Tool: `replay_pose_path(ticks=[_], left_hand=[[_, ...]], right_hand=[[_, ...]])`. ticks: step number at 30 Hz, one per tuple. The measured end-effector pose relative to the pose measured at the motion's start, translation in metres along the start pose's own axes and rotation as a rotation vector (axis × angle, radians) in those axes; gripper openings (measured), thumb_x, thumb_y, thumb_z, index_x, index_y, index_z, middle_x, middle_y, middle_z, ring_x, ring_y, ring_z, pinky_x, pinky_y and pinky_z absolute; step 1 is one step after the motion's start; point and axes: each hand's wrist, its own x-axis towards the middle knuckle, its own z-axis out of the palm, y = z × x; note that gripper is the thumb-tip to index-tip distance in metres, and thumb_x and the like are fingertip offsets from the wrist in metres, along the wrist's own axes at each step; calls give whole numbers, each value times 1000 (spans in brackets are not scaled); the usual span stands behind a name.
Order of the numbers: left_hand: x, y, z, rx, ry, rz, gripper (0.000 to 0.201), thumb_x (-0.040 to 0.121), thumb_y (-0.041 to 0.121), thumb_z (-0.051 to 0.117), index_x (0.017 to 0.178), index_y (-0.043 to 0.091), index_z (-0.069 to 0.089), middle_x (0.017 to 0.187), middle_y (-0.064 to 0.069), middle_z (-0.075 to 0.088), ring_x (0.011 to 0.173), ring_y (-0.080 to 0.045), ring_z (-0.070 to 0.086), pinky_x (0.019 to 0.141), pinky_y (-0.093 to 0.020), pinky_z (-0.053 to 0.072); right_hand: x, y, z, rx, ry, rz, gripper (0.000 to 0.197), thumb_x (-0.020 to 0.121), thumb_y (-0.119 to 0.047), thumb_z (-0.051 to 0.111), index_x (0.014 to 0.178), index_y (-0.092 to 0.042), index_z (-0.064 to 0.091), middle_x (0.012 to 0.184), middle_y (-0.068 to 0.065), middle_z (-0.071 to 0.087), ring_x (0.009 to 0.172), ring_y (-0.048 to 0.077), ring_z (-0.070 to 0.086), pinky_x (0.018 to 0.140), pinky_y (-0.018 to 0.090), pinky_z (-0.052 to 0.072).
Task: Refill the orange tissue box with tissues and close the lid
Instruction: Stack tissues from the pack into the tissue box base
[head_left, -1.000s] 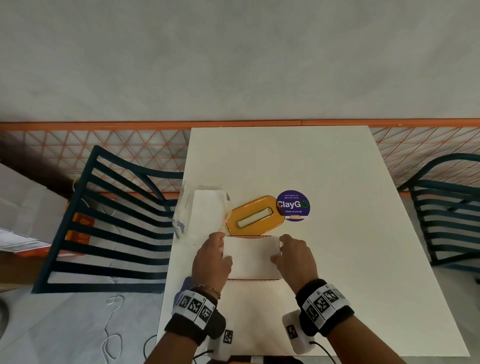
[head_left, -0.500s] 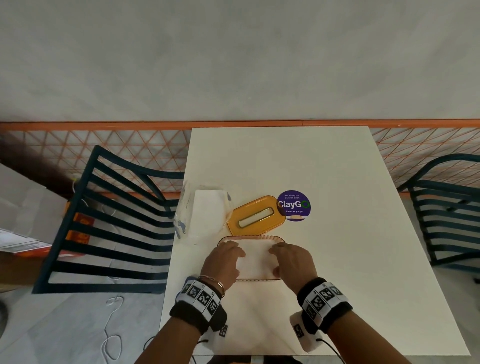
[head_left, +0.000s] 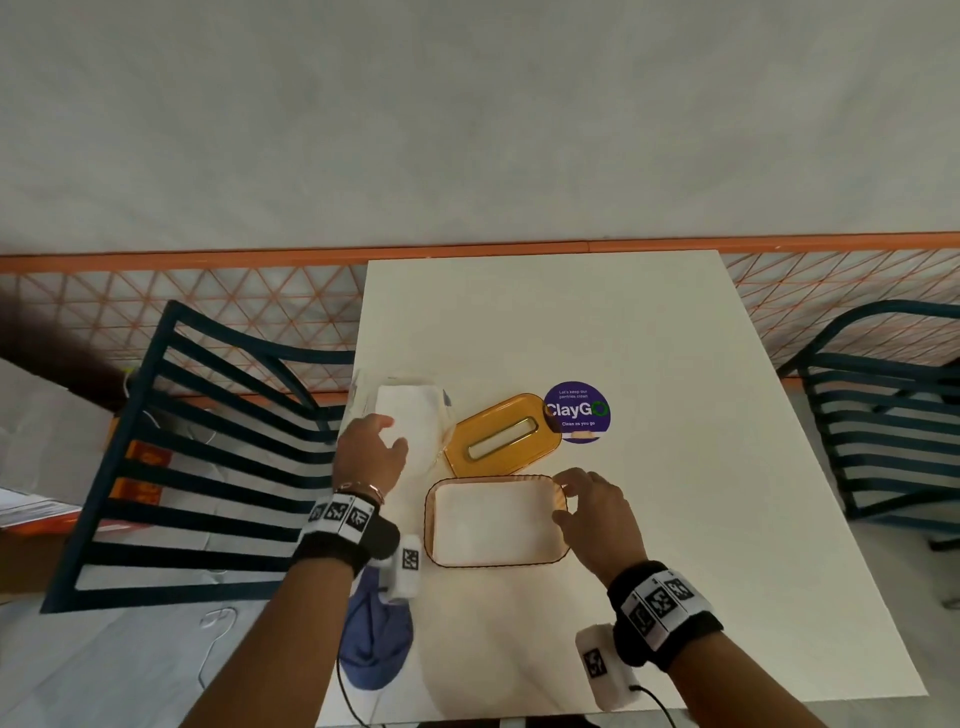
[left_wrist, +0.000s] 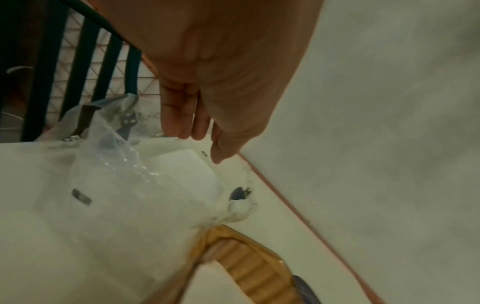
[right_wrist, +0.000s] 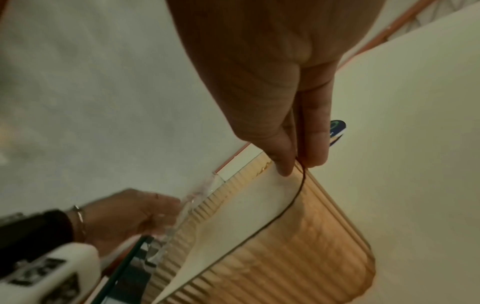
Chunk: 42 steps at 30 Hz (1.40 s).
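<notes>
The orange ribbed tissue box (head_left: 431, 525) stands open near the table's front, and a white tissue stack (head_left: 493, 519) fills it. Its orange slotted lid (head_left: 501, 434) lies flat just behind it. A clear plastic pack of white tissues (head_left: 415, 415) sits to the left of the lid. My left hand (head_left: 389, 436) hovers over the pack's near left side with fingers (left_wrist: 187, 131) loosely extended. My right hand (head_left: 563, 496) pinches the box's right rim, the thumb inside on the tissues (right_wrist: 246, 205) and a finger outside the wall (right_wrist: 311, 246).
A round purple sticker (head_left: 576, 413) is stuck on the white table (head_left: 649, 338) beside the lid. Dark slatted chairs stand at the left (head_left: 208, 441) and right (head_left: 883, 415). A blue cap (head_left: 376, 644) hangs by the table's near left edge.
Both hands pushed the tissue stack down into the box. Since then the left hand has moved up and left to the plastic pack, and the right hand has shifted to the box's right rim.
</notes>
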Motion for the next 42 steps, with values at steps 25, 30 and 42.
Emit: replay_pose_path(ticks=[25, 30, 42], left_hand=[[19, -15, 31, 77, -58, -302, 85, 70, 24, 92, 143, 12, 49, 142, -13, 55, 133, -38, 50, 103, -52, 49], [17, -18, 24, -181, -81, -311, 42, 83, 30, 77, 122, 14, 72, 122, -11, 71, 111, -33, 64, 82, -37, 51], [-62, 13, -58, -1063, -188, -183, 20, 84, 8, 77, 104, 12, 77, 93, -4, 81, 88, -24, 75, 73, -37, 58]], right_hand=[[13, 17, 0, 291, -68, 152, 41, 80, -13, 85, 116, -27, 72, 94, -4, 73, 79, 17, 71, 79, 40, 64], [13, 16, 0, 254, -77, 152, 43, 80, -15, 84, 119, -27, 71, 96, -4, 72, 79, 15, 70, 79, 36, 63], [7, -41, -32, 490, -279, -32, 119, 48, -66, 92, 148, -32, 37, 139, -15, 53, 125, 10, 54, 108, 39, 47]])
